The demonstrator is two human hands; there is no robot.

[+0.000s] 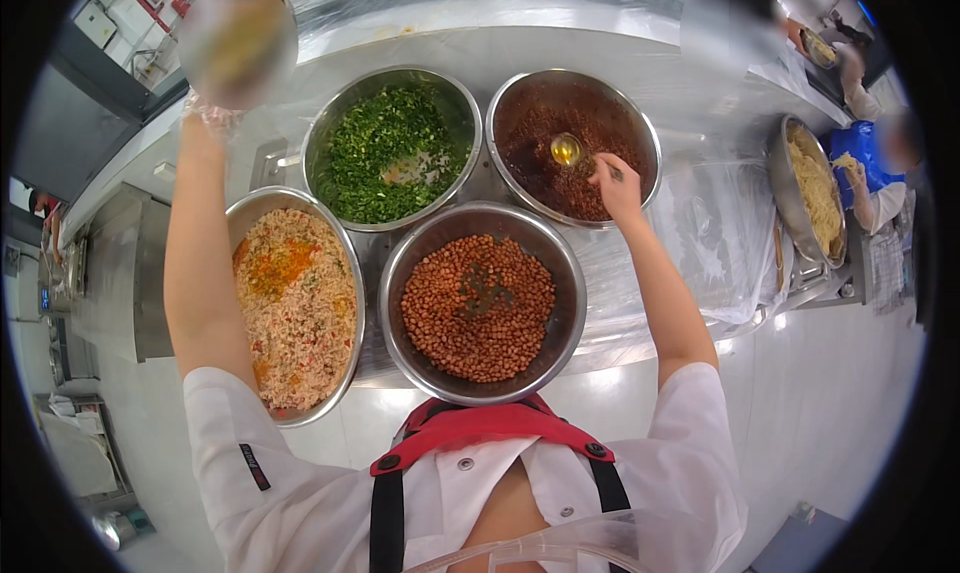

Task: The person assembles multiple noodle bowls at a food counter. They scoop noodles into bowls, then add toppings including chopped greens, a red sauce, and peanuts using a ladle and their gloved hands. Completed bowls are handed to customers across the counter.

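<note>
Head view, right hand: the right hand [616, 181] reaches over the far right basin, fingers curled in and pinching the ladle by its handle end.
Ladle: small, round-cupped ladle [566, 150] with clear yellow liquid inside, over the middle of the dark red basin; cannot tell if it touches the contents.
Ladle axis: slanted, from the fingers toward upper left; cup end points away from the person and leftward, handle end back at the right hand, mostly covered by it.
Left hand: the left hand [211, 111], in a clear plastic glove, stretched far forward at upper left; fingers run into a blur, so cannot tell whether spread or gripping.
Dark red basin: far right metal basin [657, 163], reddish-brown wet mix.
Green basin: metal basin [313, 153] to its left, chopped greens, pale patch near the bottom.
Bean basin: nearest the person, round metal basin [397, 348], reddish-brown bean-like pieces, dark specks mid-heap.
Pale mix basin: under the left arm, metal basin [357, 303], crumbly mix, orange-yellow patch toward the far end.
Table: metal table [560, 51], partly plastic-covered.
Right edge: co-worker's hand [851, 170] near a bowl [787, 188] of pale strands.
</note>
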